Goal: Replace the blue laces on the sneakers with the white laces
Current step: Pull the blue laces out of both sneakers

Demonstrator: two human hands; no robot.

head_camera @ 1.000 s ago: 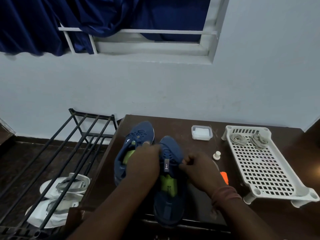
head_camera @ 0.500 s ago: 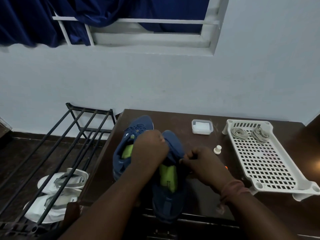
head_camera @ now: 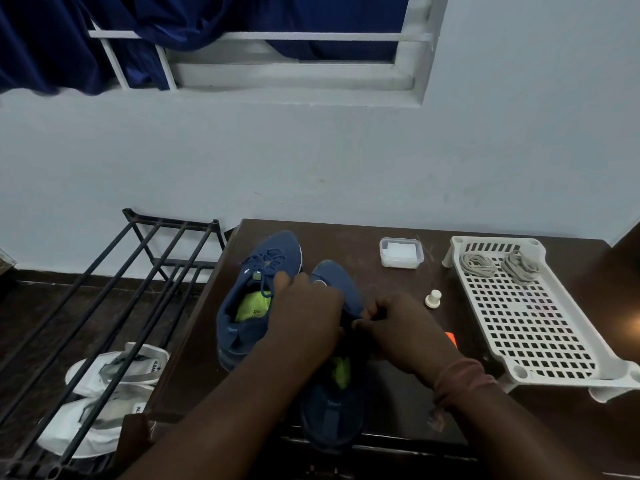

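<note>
Blue sneaker (head_camera: 337, 292) gripped by both hands

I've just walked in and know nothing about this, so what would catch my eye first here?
Two blue sneakers sit on the dark table, and both hands, left hand and right hand, work at the nearer one. To the right, a white perforated tray holds two bundles of pale laces at its far end. Deep blue curtains hang over the window above.
</note>
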